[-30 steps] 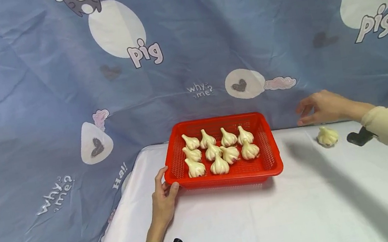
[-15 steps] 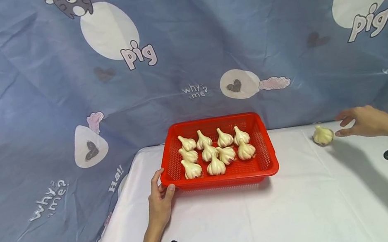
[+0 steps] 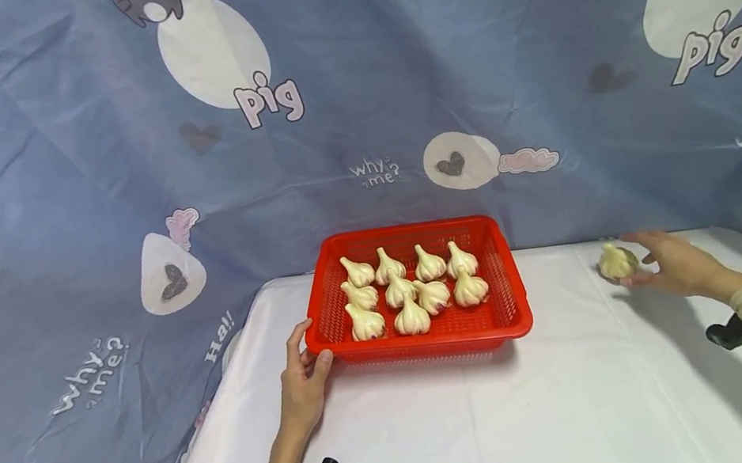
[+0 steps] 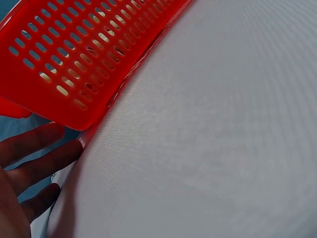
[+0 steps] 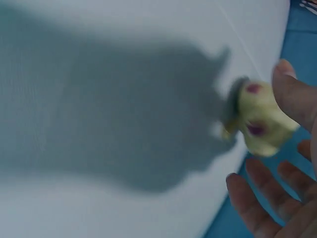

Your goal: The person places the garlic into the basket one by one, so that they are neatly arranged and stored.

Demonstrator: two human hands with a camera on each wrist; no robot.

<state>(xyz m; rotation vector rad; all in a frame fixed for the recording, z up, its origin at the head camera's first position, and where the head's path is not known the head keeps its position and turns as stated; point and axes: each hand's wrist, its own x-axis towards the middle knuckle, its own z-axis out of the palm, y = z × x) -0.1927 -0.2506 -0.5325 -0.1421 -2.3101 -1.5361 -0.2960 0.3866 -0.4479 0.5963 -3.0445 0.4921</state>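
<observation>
In the head view my left hand (image 3: pixel 303 390) is at the near left corner of a red plastic basket (image 3: pixel 423 342), thumb at the front rim and fingers along the left side. The left wrist view shows its fingers (image 4: pixel 47 163) nearly straight, tips right at the basket's lower corner. Several garlic bulbs (image 3: pixel 413 317) lie inside the basket. Far to the right, one more garlic bulb (image 3: pixel 613 263) sits on the table. My right hand (image 3: pixel 682 265) reaches around that bulb (image 5: pixel 265 119), thumb on one side and spread fingers on the other.
A white cloth covers the table (image 3: pixel 444 429). Blue printed fabric (image 3: pixel 352 106) hangs behind it and along the left side. The right arm's shadow (image 3: pixel 716 372) falls across the table's right part.
My right hand went right past the lone garlic bulb, then came back left and down around it. The left hand stays at the basket's corner.
</observation>
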